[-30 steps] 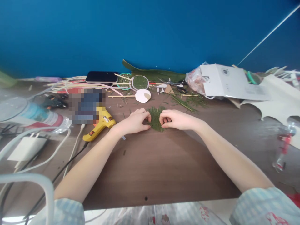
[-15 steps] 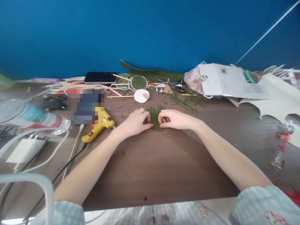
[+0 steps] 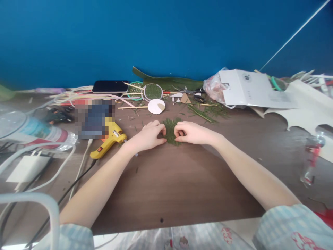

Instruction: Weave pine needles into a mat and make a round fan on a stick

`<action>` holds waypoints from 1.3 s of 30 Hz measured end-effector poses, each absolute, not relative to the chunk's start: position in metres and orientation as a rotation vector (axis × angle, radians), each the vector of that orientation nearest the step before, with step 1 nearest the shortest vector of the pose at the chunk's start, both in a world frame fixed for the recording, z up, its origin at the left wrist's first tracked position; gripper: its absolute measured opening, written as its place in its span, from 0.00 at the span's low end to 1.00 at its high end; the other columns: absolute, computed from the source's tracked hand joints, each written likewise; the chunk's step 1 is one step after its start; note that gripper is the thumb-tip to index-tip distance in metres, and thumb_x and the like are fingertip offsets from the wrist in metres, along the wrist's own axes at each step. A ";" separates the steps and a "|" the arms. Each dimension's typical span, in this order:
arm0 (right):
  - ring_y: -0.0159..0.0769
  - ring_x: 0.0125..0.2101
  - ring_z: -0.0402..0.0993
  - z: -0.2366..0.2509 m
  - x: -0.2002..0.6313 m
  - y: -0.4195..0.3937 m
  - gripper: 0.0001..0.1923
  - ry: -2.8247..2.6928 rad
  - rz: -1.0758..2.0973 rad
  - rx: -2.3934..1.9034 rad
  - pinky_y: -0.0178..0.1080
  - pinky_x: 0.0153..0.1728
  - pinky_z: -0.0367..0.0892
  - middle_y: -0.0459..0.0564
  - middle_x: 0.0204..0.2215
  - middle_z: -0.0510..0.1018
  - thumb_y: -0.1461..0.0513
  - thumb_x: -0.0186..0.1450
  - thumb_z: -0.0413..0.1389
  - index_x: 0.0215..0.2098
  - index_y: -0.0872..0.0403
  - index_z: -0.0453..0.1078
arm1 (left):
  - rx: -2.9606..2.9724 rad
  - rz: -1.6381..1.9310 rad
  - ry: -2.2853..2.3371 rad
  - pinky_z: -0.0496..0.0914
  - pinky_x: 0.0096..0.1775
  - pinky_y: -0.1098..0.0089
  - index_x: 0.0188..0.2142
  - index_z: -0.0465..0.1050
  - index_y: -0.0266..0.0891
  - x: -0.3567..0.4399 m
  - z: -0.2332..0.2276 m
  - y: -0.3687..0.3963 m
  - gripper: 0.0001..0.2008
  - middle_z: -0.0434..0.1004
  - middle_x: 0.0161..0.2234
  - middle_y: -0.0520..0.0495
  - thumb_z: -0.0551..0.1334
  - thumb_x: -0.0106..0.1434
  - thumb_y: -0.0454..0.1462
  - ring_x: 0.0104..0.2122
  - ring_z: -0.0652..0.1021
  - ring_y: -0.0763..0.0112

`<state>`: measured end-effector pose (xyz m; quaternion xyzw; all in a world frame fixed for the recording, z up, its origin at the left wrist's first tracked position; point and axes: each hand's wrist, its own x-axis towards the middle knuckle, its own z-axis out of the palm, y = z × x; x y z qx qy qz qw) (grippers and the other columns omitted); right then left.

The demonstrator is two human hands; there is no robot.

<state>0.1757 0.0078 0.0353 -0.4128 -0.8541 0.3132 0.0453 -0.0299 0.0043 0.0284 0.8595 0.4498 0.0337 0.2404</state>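
Observation:
A small green piece of woven leaf strips point(image 3: 170, 132) with ragged ends lies on the table between my hands. My left hand point(image 3: 150, 135) pinches its left edge, fingers curled and thumb underneath toward me. From the other side, my right hand point(image 3: 192, 132) grips the right edge with bent fingers and thumb. Just beyond, a white paper disc point(image 3: 156, 106) is fixed on a thin stick. Behind that lies a round hoop point(image 3: 153, 92) filled with green weave, partly over a second, teal-rimmed one point(image 3: 132, 87).
To the left are a yellow glue gun point(image 3: 108, 139), a phone point(image 3: 110, 86), a white charger point(image 3: 27, 167) with cables, and a plastic bottle point(image 3: 28, 126). Scissors point(image 3: 199, 98), leaf scraps point(image 3: 214, 113) and a white box point(image 3: 249, 88) lie at the back right. Cut white sheet point(image 3: 301, 107) sits far right.
The view has shifted very slightly. Both hands keep their hold on the woven leaf piece with hardly any movement.

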 end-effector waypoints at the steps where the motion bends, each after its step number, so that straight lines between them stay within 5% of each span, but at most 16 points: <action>1: 0.32 0.29 0.59 0.035 0.176 0.008 0.06 -2.611 0.956 -1.263 0.34 0.29 0.53 0.45 0.27 0.64 0.61 0.58 0.54 0.25 0.53 0.62 | 2.357 0.089 1.231 0.62 0.41 0.64 0.33 0.65 0.40 -0.030 0.028 0.004 0.07 0.62 0.34 0.48 0.59 0.56 0.40 0.39 0.67 0.63; 15: 0.32 0.29 0.60 0.035 0.175 0.007 0.06 -2.599 0.935 -1.252 0.34 0.30 0.54 0.45 0.27 0.65 0.61 0.57 0.54 0.25 0.54 0.62 | 2.168 0.418 1.177 0.66 0.39 0.69 0.34 0.68 0.39 -0.017 0.046 -0.008 0.07 0.72 0.33 0.51 0.53 0.57 0.31 0.34 0.73 0.71; 29: 0.30 0.27 0.64 0.049 0.181 0.004 0.03 -2.551 1.036 -1.341 0.33 0.27 0.55 0.45 0.27 0.70 0.65 0.57 0.51 0.28 0.53 0.66 | 1.921 0.337 1.142 0.69 0.37 0.71 0.35 0.66 0.39 -0.009 0.038 -0.012 0.06 0.76 0.32 0.51 0.54 0.59 0.33 0.32 0.76 0.72; 39: 0.32 0.23 0.65 0.067 0.192 0.002 0.07 -2.683 0.868 -1.778 0.35 0.22 0.54 0.47 0.27 0.73 0.58 0.55 0.57 0.24 0.53 0.67 | 1.871 0.352 1.114 0.69 0.39 0.69 0.36 0.66 0.38 -0.008 0.036 -0.011 0.07 0.76 0.33 0.49 0.52 0.59 0.33 0.34 0.76 0.71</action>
